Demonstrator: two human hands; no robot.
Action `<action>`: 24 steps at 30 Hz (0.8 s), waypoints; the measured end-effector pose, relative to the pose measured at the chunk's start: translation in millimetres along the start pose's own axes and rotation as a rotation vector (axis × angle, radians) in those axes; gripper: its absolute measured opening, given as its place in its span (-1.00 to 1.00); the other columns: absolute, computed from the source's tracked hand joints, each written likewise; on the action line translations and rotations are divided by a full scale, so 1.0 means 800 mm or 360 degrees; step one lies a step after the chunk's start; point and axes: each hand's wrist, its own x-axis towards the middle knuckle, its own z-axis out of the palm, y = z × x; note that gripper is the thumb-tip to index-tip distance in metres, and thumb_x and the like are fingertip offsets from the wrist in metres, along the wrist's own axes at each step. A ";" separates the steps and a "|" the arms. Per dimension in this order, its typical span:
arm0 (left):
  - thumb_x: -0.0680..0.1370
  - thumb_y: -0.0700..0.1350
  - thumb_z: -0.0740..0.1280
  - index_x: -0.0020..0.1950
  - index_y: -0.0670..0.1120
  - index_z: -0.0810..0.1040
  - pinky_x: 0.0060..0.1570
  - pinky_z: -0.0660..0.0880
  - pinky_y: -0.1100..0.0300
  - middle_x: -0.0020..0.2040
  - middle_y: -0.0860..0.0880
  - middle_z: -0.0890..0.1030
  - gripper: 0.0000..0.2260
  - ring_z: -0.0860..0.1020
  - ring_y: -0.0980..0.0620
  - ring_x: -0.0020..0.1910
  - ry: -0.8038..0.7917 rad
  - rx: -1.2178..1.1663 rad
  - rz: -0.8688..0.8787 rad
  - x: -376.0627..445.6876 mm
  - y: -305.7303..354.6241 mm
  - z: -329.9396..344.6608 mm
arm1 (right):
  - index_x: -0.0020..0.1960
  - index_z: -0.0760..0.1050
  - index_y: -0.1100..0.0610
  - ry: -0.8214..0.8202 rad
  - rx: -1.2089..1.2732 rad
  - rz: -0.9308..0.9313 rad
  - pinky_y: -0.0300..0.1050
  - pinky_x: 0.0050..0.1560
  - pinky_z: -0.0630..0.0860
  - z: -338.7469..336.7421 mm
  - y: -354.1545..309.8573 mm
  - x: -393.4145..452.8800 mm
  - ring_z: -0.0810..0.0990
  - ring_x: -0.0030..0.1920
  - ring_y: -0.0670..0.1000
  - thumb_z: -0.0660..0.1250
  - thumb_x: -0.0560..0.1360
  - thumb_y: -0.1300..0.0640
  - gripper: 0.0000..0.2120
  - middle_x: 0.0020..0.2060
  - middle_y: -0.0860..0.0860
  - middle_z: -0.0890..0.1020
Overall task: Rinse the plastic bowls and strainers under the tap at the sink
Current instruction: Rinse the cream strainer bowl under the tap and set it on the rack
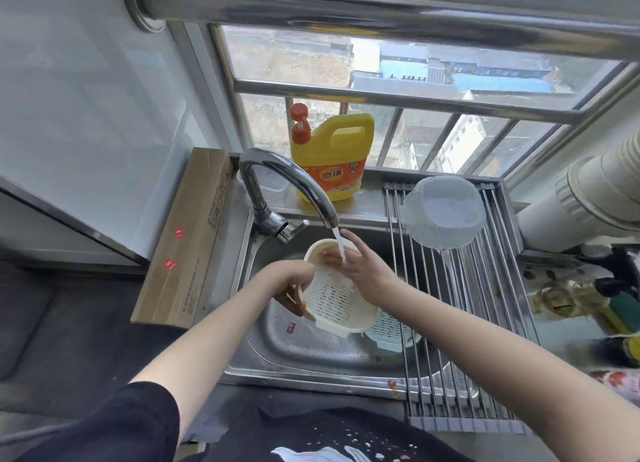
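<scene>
Cream plastic strainer with slotted walls (337, 293) held tilted over the stainless steel sink basin (277, 344), its open mouth turned up toward the curved chrome tap (287, 188). A thin stream of water (339, 245) runs from the spout into the strainer's upper rim.

Left hand (294, 281): grip closed on the strainer's left edge, fingers curled round the rim; an orange-tipped bit shows just under the fingers, too small to identify.

Right hand (367, 267): fingers mostly straight, laid against the strainer's right rim and reaching into the water; grip relaxed, not wrapped round anything.

In the basin below the cream strainer, a second pale translucent slotted strainer (389, 326) lies partly hidden, half under the roll-up steel drying rack (460, 288) that spans the sink's right side.

On the rack's far end, a clear translucent plastic bowl (445, 212) sits upside down; contents none visible.

Yellow detergent jug with orange pump cap (332, 156) stands on the window ledge behind the tap. Long brown cardboard box (187, 236) lies on the table left of the sink.
</scene>
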 end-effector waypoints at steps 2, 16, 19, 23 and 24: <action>0.41 -0.38 -0.06 0.32 -0.31 0.28 -0.34 0.64 0.00 -0.02 -0.33 0.59 -0.52 0.65 -0.20 -0.25 0.0023 0.0029 0.0014 0.002 0.002 -0.007 | 0.55 -0.21 -0.01 -0.0111 -0.0086 -0.0031 0.31 0.34 -0.46 -0.009 -0.008 0.003 -0.28 0.53 0.08 -0.02 0.61 -0.16 -0.37 0.55 -0.02 -0.21; 0.50 -0.41 0.07 -0.06 -0.26 0.47 -0.21 0.62 -0.14 -0.13 -0.26 0.59 -0.79 0.63 -0.23 -0.21 0.0221 -0.0369 0.0137 0.032 -0.008 0.000 | 0.01 0.59 0.13 -0.0272 0.1137 0.0045 0.11 0.42 0.21 -0.008 -0.011 -0.004 0.56 0.14 0.09 0.17 0.57 0.14 -0.77 0.03 0.05 0.65; 0.42 -0.46 0.01 0.13 -0.27 0.49 -0.15 0.59 -0.23 0.03 -0.28 0.60 -0.61 0.63 -0.27 -0.09 0.0185 -0.0631 0.0143 0.044 -0.016 0.001 | -0.25 0.50 0.10 0.0056 0.1923 0.0289 -0.07 -0.17 0.48 -0.014 -0.005 -0.022 0.56 -0.25 0.08 0.11 0.61 -0.05 -0.62 -0.22 0.06 0.66; 0.36 -0.50 -0.06 0.21 -0.24 0.41 -0.19 0.54 -0.19 0.13 -0.30 0.52 -0.49 0.55 -0.27 -0.01 0.0031 -0.1021 0.0238 0.037 -0.016 0.027 | 0.12 0.53 0.11 0.0151 0.2373 0.0696 -0.05 0.07 0.48 -0.012 -0.010 -0.019 0.61 -0.06 0.10 0.04 0.63 -0.01 -0.66 -0.04 0.07 0.67; 0.36 -0.50 -0.04 0.24 -0.26 0.39 -0.18 0.54 -0.20 0.16 -0.30 0.51 -0.48 0.54 -0.27 0.00 0.0021 -0.1103 0.0234 0.039 -0.016 0.034 | 0.22 0.45 0.12 0.0150 0.2530 0.0836 0.01 0.08 0.50 -0.012 -0.011 -0.016 0.60 0.00 0.12 0.06 0.62 0.07 -0.72 0.05 0.09 0.64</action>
